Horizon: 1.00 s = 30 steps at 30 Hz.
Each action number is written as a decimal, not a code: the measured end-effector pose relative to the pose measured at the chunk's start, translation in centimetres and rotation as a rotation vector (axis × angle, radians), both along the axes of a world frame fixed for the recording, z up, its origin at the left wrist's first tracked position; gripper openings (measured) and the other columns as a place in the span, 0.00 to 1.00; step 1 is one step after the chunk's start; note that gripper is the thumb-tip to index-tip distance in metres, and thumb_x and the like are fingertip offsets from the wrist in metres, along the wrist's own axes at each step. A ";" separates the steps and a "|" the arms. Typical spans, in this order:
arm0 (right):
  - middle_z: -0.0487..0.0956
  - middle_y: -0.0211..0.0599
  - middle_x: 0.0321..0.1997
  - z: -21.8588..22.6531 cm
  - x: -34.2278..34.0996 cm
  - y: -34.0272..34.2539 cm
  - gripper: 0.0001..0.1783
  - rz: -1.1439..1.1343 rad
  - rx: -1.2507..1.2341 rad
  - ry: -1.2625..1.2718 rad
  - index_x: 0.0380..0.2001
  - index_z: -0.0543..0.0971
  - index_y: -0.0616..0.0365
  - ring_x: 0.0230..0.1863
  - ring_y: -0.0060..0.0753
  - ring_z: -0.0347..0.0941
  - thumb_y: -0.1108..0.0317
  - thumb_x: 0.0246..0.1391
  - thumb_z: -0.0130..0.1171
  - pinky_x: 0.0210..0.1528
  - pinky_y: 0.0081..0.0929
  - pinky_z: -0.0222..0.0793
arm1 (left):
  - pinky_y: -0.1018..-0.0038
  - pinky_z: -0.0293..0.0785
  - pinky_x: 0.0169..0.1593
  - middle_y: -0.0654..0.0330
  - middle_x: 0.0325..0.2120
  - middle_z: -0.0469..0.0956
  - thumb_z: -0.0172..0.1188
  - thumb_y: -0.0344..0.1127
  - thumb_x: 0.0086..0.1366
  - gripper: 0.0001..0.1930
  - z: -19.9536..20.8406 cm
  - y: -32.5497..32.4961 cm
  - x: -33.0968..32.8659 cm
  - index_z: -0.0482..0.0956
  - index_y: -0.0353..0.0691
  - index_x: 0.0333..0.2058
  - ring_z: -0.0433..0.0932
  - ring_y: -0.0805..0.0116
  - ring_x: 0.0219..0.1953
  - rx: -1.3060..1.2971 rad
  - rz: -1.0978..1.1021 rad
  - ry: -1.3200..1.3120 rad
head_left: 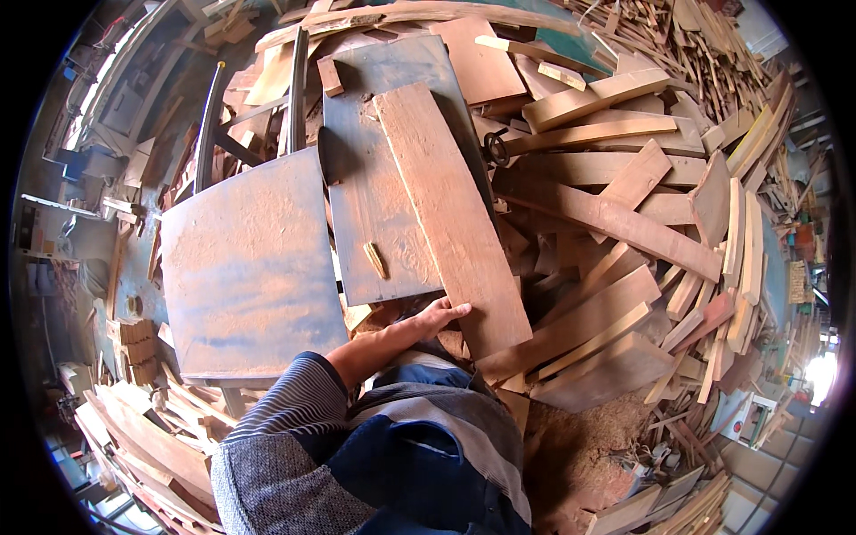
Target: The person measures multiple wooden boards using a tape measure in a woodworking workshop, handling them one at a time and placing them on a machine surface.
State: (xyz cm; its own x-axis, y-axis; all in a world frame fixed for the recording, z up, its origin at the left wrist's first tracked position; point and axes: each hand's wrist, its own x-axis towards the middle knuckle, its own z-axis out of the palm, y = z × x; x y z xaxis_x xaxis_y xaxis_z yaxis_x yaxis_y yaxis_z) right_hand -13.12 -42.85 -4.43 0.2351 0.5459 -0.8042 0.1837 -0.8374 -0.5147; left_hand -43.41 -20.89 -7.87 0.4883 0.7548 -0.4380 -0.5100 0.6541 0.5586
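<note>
A long, wide wooden plank (pixel 450 214) lies slantwise over the right part of a dark metal machine table (pixel 370 196), its near end sticking out past the table's edge. My left hand (pixel 437 318) grips the plank's left side near that end, thumb on the top face and the other fingers mostly hidden. A small yellowish wood offcut (pixel 375 260) rests on the metal left of the plank. At the table's far left corner sits a small wood block (pixel 330 78). My right hand does not show.
A sawdust-covered side table (pixel 245 267) adjoins the machine table on the left; two dark rails (pixel 299 89) run beyond it. Piled boards (pixel 615 214) crowd the right side, and a small dark handwheel (pixel 497 149) juts out there. Sawdust (pixel 580 446) covers the floor at lower right.
</note>
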 end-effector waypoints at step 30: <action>0.78 0.28 0.33 7.4 -3.6 14.1 0.15 -0.313 0.440 0.175 0.40 0.81 0.60 0.30 0.21 0.72 0.61 0.55 0.67 0.34 0.21 0.71 | 0.55 0.66 0.66 0.58 0.61 0.73 0.66 0.49 0.66 0.34 1.0 -1.3 -0.7 0.67 0.40 0.65 0.70 0.59 0.63 -0.107 -0.161 -0.170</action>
